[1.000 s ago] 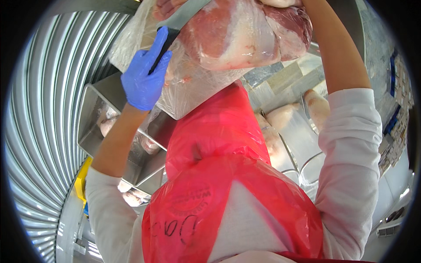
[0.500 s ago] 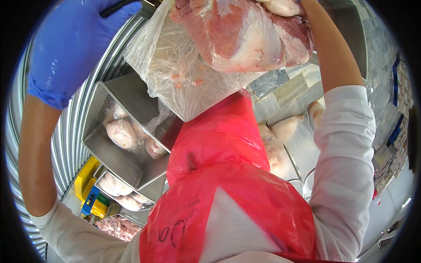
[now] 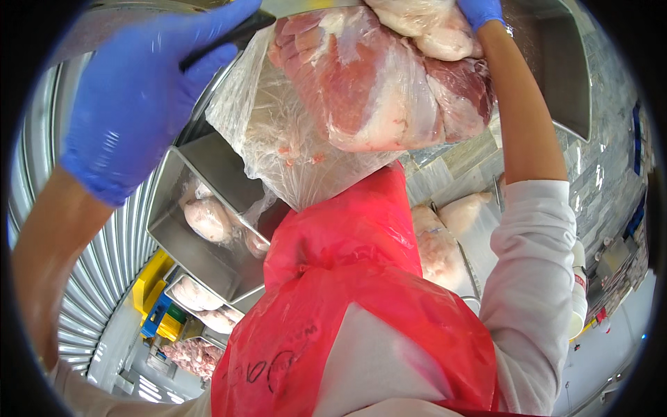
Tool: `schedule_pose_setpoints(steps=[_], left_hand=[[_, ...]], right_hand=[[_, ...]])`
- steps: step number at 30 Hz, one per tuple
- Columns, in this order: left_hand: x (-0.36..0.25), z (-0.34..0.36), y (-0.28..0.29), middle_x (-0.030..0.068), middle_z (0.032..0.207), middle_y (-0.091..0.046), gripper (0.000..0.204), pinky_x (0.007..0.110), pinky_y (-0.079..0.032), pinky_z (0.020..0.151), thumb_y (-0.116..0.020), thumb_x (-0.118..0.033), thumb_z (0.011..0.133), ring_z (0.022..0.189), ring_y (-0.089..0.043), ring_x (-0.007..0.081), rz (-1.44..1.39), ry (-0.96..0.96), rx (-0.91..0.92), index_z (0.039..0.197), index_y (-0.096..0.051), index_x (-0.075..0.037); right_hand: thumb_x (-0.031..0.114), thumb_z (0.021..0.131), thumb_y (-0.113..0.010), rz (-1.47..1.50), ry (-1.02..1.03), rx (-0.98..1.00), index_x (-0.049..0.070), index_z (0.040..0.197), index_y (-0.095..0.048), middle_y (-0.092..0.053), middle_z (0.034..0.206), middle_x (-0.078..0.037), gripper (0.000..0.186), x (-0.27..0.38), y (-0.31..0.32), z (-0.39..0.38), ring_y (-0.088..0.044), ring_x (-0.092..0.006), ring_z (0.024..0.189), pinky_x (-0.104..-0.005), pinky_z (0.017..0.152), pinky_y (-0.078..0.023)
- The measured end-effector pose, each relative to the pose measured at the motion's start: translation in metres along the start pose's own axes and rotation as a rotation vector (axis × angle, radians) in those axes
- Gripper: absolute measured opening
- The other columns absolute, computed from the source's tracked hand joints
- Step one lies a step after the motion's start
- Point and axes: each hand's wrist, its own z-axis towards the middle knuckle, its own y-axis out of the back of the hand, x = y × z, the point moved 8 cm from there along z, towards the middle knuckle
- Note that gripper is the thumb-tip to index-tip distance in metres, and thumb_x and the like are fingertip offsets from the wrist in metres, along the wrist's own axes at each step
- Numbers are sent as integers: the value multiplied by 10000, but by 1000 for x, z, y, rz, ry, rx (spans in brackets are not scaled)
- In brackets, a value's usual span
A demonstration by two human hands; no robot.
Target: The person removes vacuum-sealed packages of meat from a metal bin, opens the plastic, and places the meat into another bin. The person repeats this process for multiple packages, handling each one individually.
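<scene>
My blue-gloved left hand (image 3: 139, 90) is closed around the black handle of a knife (image 3: 229, 38), whose pale blade reaches right along the top edge of the picture. A large piece of raw red meat with white fat (image 3: 361, 83) lies just right of the knife, on crumpled clear plastic wrap (image 3: 267, 142). At the top right my blue-gloved right hand (image 3: 481, 10) rests against a pale, fatty lump of meat (image 3: 431, 31) on the far side of the large piece. Its fingers are mostly cut off by the frame and hidden, so their grip does not show.
A deep metal bin (image 3: 233, 243) with wrapped pale meat stands lower left, beside ridged metal (image 3: 101, 271). Below it, trays hold pale pieces (image 3: 198, 292) and chopped meat (image 3: 191, 354). Right of my red apron (image 3: 340, 229) lie more pale pieces (image 3: 441, 254). Another metal bin (image 3: 549, 69) stands upper right.
My left hand and the knife have moved right, and the blade now shows at the top. The meat and wrap appear lower in view; more of the pale lump and right glove shows.
</scene>
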Motion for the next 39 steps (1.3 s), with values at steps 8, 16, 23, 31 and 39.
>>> schedule_pose_setpoints(steps=[8,16,23,31,39], left_hand=[[41,-28,-103,55,622,-493,448,289,-420,490,-654,-174,782,499,-448,176,-360,184,-241,1211,-547,-244],[51,-38,-171,37,622,-467,470,288,-416,471,-677,-250,754,494,-470,163,-316,166,-508,1203,-548,-295],[51,-36,-97,52,625,-465,445,277,-418,544,-618,-170,813,544,-437,158,-392,273,-168,1233,-521,-280],[22,-11,-19,66,665,-522,422,294,-441,568,-602,-219,814,579,-491,190,101,-186,-338,1224,-524,-285],[65,-16,-128,63,648,-502,467,307,-453,522,-631,-190,792,543,-513,212,-356,52,-353,1235,-514,-283]], right_hand=[[161,746,-491,-76,-7,29,120,635,-609,-612,627,-110,167,-26,-4,-16,-627,-257,633,-386,574,-480],[197,738,-500,-113,0,105,112,616,-621,-613,608,-109,191,-25,6,-11,-626,-255,596,-382,540,-482],[191,733,-499,-155,-40,49,123,587,-617,-608,586,-101,200,-38,-6,-15,-625,-254,583,-379,534,-481],[365,820,-522,547,-589,199,9,843,-630,-636,855,-189,373,-82,-34,-29,-598,-359,826,-410,709,-459],[399,784,-543,673,-622,246,72,1010,-621,-633,950,-165,405,-88,-44,-42,-627,-286,838,-399,771,-468]])
